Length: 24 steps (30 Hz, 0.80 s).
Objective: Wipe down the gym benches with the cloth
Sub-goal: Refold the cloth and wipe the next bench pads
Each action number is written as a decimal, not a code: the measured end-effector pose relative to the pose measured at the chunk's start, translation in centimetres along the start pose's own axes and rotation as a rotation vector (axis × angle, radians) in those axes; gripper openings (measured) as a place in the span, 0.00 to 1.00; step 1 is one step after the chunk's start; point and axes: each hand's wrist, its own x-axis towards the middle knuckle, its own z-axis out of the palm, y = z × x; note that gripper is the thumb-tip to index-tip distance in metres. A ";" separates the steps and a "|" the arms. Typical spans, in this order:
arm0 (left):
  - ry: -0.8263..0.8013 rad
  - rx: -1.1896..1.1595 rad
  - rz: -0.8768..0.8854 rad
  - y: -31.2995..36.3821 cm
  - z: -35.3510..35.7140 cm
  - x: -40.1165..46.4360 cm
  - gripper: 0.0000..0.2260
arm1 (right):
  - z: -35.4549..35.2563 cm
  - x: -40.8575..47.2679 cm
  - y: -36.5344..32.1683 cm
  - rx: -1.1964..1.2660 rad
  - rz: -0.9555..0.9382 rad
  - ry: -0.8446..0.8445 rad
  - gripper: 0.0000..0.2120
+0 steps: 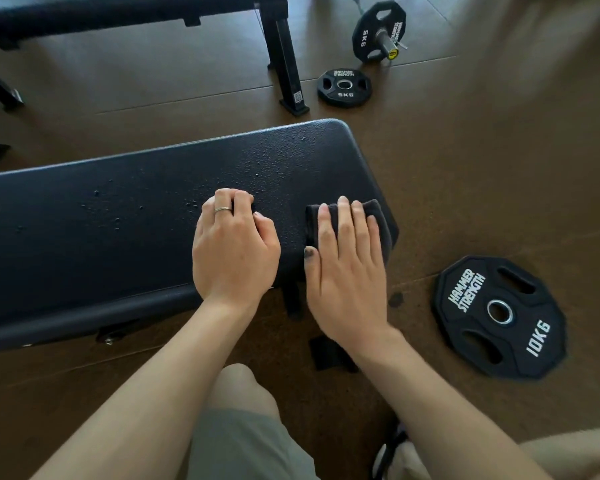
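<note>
- Near bench: black padded top with pebbled vinyl grain, rounded corners, scattered water droplets on its surface.
- Cloth: dark, soft, folded into a thick pad, lying on the bench's right end near the edge.
- Right hand: fingers straight and flat, pressing on the cloth; thumb tip smudged dark.
- Left hand: fingers curled under, knuckles resting on the bench just beside the cloth; whether it holds anything cannot be told; thin metal ring worn.
- Second bench: black, steel legs, behind.
- Floor: brown, with rubber-coated twelve-sided 10KG plate and 5KG plate.
</note>
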 end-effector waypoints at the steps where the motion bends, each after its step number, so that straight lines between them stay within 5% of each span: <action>1: 0.006 -0.002 0.005 0.0 0.0 -0.1 0.20 | -0.2 0.4 1.0 -0.006 -0.069 0.007 0.27; 4: 0.003 -0.009 0.004 -0.1 0.1 0.0 0.20 | -0.6 2.4 4.1 -0.006 -0.154 0.058 0.25; 10: 0.009 -0.006 -0.010 0.1 0.3 -0.1 0.19 | -0.2 4.6 4.4 0.091 0.165 0.148 0.25; 14: 0.000 0.002 -0.008 0.0 0.1 0.0 0.18 | 0.7 -0.2 0.6 0.052 0.022 0.147 0.24; 19: 0.001 -0.003 -0.003 0.0 0.0 -0.1 0.19 | -0.1 1.9 4.9 -0.011 -0.233 0.110 0.23; 24: 0.004 -0.010 -0.018 0.2 0.2 -0.1 0.19 | -1.7 7.1 6.8 0.392 0.212 -0.108 0.23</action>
